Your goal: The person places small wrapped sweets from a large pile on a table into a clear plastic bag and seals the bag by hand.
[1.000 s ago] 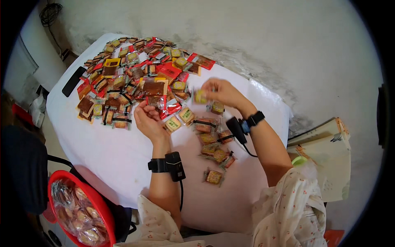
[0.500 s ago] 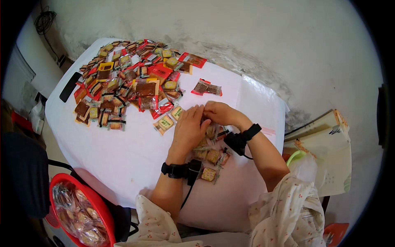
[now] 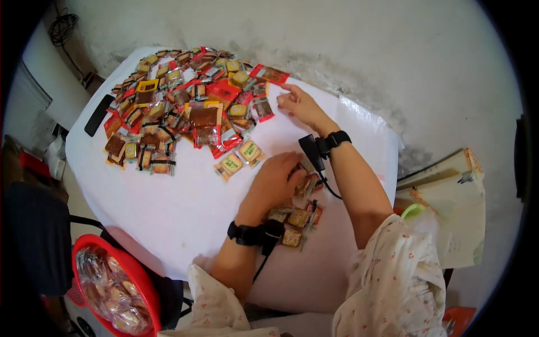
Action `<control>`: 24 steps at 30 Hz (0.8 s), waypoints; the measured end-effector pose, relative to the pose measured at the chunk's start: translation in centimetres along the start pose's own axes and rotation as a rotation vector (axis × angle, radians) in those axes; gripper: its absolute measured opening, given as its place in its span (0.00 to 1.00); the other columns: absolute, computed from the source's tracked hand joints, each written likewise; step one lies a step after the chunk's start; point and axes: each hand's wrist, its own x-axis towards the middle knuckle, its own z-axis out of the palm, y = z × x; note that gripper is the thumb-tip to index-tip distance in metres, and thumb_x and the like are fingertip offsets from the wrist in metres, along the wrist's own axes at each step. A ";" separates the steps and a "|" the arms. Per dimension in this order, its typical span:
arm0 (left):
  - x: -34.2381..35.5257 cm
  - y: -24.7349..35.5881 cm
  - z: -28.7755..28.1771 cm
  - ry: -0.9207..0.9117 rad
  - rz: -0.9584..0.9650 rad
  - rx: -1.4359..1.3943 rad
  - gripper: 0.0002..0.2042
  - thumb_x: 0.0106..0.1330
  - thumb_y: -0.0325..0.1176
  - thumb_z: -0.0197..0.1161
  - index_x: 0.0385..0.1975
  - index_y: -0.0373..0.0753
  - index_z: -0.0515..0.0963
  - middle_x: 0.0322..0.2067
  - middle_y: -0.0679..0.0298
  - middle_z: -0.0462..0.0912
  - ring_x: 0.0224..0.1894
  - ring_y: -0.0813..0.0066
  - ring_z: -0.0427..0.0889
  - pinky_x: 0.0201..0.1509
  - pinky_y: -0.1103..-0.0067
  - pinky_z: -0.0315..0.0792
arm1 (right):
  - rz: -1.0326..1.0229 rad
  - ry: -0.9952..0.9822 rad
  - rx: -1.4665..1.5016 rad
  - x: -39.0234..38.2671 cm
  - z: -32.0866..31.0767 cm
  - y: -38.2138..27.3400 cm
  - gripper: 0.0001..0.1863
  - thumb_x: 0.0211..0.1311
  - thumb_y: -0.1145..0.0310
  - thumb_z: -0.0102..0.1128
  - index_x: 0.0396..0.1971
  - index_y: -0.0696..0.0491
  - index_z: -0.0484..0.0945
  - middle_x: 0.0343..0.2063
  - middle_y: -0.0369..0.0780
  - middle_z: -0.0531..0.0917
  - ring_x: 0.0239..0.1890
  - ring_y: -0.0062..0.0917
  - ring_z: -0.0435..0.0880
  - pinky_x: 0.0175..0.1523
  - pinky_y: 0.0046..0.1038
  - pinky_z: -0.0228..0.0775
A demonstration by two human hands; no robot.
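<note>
My left hand [image 3: 275, 182] curls around some wrapped biscuits [image 3: 307, 183] in the near middle of the table, its fingertips partly hidden among them. Below it lie more small biscuit packets [image 3: 293, 237] in clear wrap, by my wrist. My right hand [image 3: 303, 106] is farther off, index finger stretched out and the other fingers bent, with nothing in it. Just left of its fingertips, dark brown snack packets with red edges [image 3: 263, 108] lie at the side of the big heap. Two pale square biscuits in clear wrap [image 3: 231, 164] lie left of my left hand.
A large heap of wrapped snacks [image 3: 205, 116] spreads over the far left of the white-covered table [image 3: 196, 224]. A black phone [image 3: 98, 115] lies at the left edge. A red basket [image 3: 152, 303] of bagged biscuits stands lower left. Cardboard [image 3: 449, 213] leans at right.
My right hand has left the left hand and moved away to the far side. The brown snack packets have shifted left against the heap. My left hand stays at the near packets.
</note>
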 end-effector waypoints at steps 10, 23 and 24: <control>0.8 -1.9 -1.5 0.046 -0.214 -0.734 0.26 0.73 0.50 0.44 0.60 0.34 0.67 0.54 0.55 0.75 0.56 0.67 0.74 0.57 0.75 0.67 | -0.179 -0.186 -0.608 -15.4 0.2 0.8 0.27 0.63 0.63 0.60 0.60 0.56 0.66 0.54 0.46 0.72 0.56 0.31 0.72 0.58 0.30 0.67; -4.9 0.8 -1.2 0.005 -0.212 -0.319 0.19 0.71 0.40 0.48 0.54 0.33 0.74 0.56 0.50 0.73 0.61 0.56 0.70 0.65 0.71 0.61 | -0.313 0.307 -0.371 -28.2 6.8 3.7 0.41 0.53 0.61 0.66 0.65 0.59 0.58 0.64 0.53 0.58 0.67 0.45 0.57 0.68 0.40 0.55; -4.7 0.1 -1.3 0.031 -0.125 -0.202 0.19 0.71 0.40 0.48 0.54 0.33 0.73 0.57 0.49 0.72 0.61 0.56 0.69 0.66 0.70 0.60 | -0.343 0.382 -0.479 -28.3 6.8 4.1 0.41 0.53 0.62 0.67 0.65 0.59 0.58 0.64 0.53 0.57 0.67 0.45 0.56 0.68 0.40 0.53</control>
